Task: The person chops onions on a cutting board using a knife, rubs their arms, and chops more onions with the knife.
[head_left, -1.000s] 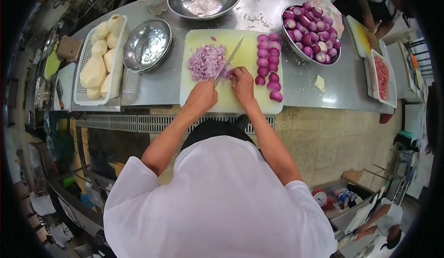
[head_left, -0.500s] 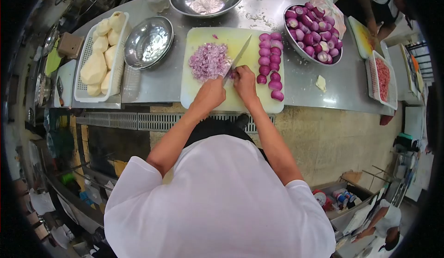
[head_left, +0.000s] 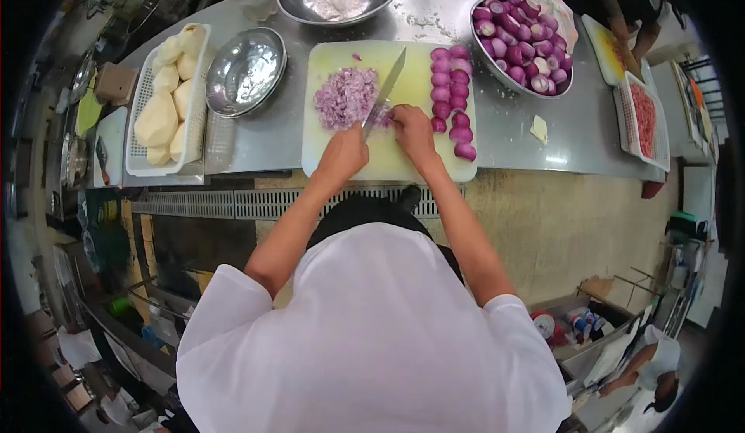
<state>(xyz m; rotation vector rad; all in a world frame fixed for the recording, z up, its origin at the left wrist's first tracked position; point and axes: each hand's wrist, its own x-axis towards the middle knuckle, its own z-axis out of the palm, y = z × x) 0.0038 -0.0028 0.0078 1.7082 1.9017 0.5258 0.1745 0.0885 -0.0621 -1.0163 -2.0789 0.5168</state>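
Observation:
My left hand (head_left: 347, 152) is closed round the handle of a kitchen knife (head_left: 393, 76), whose blade slants away to the upper right over the cutting board (head_left: 331, 59). My right hand (head_left: 414, 132) has its fingertips bent together on a partly chopped red onion (head_left: 383, 116), just right of the blade; the fingers cover some of it. Left of the knife lies a heap of diced red onion (head_left: 345, 99). Peeled red onions (head_left: 459, 91) stand in two columns along the board's right side.
A steel bowl of red onions (head_left: 521, 45) is at the right, near a basket of minced meat (head_left: 642, 119). Steel bowls (head_left: 247, 72) and a white basket of peeled potatoes (head_left: 157, 119) sit left. Another person's arm (head_left: 617, 18) reaches in at the upper right.
The knife has shifted slightly left and its blade stands a little steeper, leaving cut onion bits showing between it and my right hand. The view has tilted slightly.

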